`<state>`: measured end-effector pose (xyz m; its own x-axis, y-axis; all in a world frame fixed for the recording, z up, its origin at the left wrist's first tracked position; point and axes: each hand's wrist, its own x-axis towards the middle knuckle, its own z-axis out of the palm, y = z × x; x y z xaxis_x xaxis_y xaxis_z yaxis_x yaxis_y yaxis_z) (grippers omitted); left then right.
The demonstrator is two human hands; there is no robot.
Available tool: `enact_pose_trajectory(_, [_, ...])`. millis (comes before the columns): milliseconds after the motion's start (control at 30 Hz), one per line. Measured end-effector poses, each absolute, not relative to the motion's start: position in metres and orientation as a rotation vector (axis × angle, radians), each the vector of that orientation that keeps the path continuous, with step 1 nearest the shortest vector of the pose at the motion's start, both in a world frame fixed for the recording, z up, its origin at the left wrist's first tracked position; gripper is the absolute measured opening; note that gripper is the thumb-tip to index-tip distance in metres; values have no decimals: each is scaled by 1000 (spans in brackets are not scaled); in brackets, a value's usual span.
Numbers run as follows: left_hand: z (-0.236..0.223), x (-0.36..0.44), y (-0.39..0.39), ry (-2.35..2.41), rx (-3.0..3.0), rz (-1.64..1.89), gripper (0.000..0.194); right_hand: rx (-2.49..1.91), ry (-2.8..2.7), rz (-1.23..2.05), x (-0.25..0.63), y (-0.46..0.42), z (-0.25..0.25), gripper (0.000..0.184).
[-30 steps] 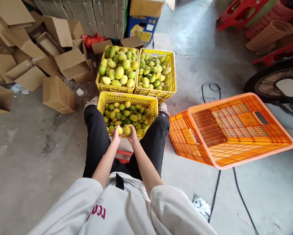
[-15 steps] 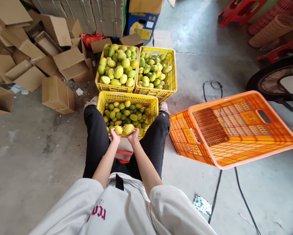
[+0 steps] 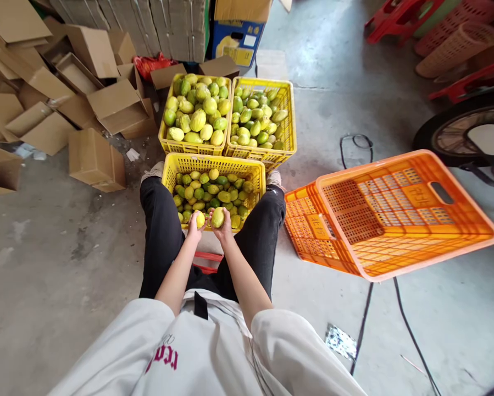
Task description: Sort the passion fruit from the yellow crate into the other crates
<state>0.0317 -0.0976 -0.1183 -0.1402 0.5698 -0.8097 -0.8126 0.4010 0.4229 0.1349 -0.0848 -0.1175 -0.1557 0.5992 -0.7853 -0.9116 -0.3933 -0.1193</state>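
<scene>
Over the near edge of a yellow crate (image 3: pixel 214 159) between my knees, my left hand (image 3: pixel 194 226) is closed around a small yellow lemon (image 3: pixel 200 220). Close beside it, my right hand (image 3: pixel 225 226) grips a larger, greenish-yellow lemon (image 3: pixel 217 217), its fingers partly hidden by the fruit. Many yellow and green lemons (image 3: pixel 207 190) lie in the crate beneath. Just beyond it stand two more yellow crates; the left one is heaped with big, bumpy lemons (image 3: pixel 198 119), and the right one holds greener lemons (image 3: pixel 257 114).
An orange crate (image 3: pixel 432 192) lies tilted on top of another orange crate at my right. Cardboard boxes (image 3: pixel 92 157) are piled at the left. Black cables (image 3: pixel 364 324) run over the concrete floor. A wheel (image 3: pixel 448 132) and red stools (image 3: pixel 399 25) are farther right.
Both lemons have been turned in my hands, the right one from lying lengthwise to more upright. My hands stay over the near crate's edge. The view has shifted slightly.
</scene>
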Motion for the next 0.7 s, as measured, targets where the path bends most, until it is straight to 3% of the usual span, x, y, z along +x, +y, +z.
enact_pose_trajectory(167, [-107, 31, -94, 1245, -293, 1194, 15, -968, 385, 1794, 137, -85, -114, 26])
enact_pose_trajectory(400, [-103, 21, -84, 1017, -342, 1277, 40, -869, 319, 1765, 140, -82, -106, 30])
enact_pose_trajectory(600, [-101, 26, -83, 1071, -269, 1184, 14, -951, 305, 1748, 140, -81, -104, 25])
enact_pose_trajectory(700, [-94, 28, -83, 1058, -231, 1150, 11, -984, 318, 1790, 140, -82, -101, 26])
